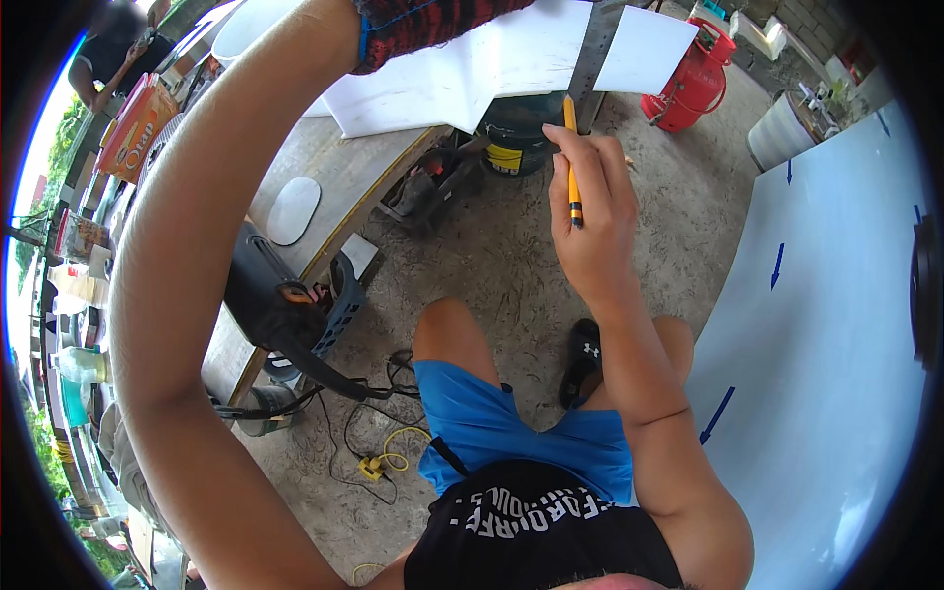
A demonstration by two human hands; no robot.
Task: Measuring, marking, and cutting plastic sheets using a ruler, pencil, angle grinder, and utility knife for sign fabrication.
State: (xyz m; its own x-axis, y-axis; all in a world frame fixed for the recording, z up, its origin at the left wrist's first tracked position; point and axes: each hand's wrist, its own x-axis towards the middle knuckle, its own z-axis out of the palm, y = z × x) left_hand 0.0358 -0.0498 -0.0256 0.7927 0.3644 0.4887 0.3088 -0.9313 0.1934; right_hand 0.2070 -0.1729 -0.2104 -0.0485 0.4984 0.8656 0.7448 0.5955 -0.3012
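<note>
My right hand (602, 211) is closed around a yellow pencil (570, 116), its tip pointing away from me beside the lower end of a metal ruler (594, 47). The ruler lies across a bent white sheet (531, 54) at the far side. My left arm reaches up across the left of the view. On my left hand (423, 25) is a red and black knit glove; the fingers run past the upper edge and cannot be seen.
A workbench (324, 167) at left bears a white oval piece (294, 210) and a dark power tool (270, 285). Below are cords with a yellow plug (371, 467). A dark bucket (518, 133), red gas cylinder (688, 84) and large pale panel (816, 324) stand around. Another person (113, 59) is far left.
</note>
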